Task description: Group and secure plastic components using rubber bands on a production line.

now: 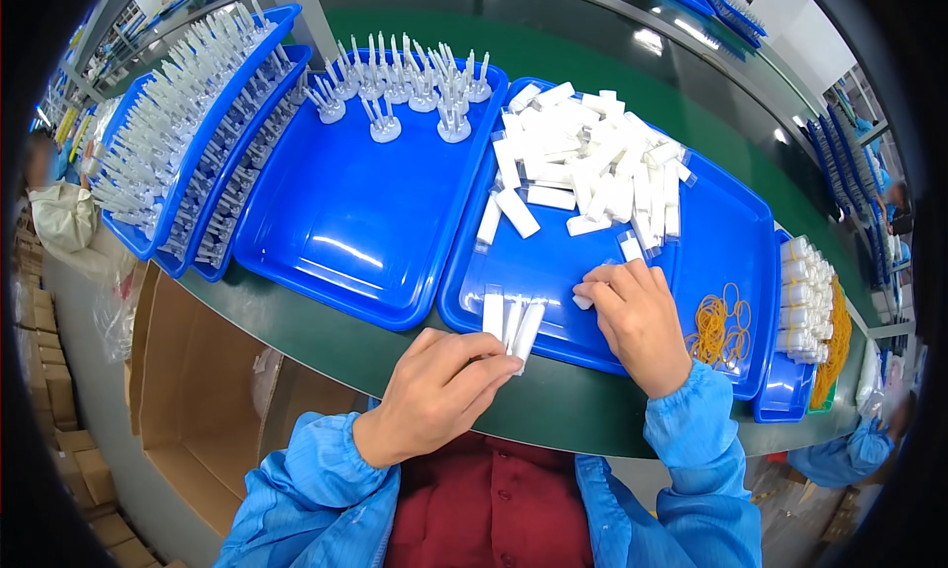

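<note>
My left hand (434,390) is closed, thumb and fingers gripping a small upright bunch of slim white packets (529,329) with clear plastic ends, above the front edge of a blue tray (553,321). To its right, my right hand (637,321) bends over the same tray, fingers curled around a white packet whose end pokes out by the fingertips. Another white packet (630,244) lies just beyond those fingers. A loose heap of similar white packets (592,158) fills the tray's far part. Orange rubber bands (713,329) lie right of my right hand.
On the left, a blue tray (341,212) carries clustered clear plastic parts (385,123) along its far side. Stacked trays of upright clear parts (197,114) stand beyond it. At right, bundled white packets (802,306) sit by more rubber bands (834,336). Below is an open cardboard box (188,380).
</note>
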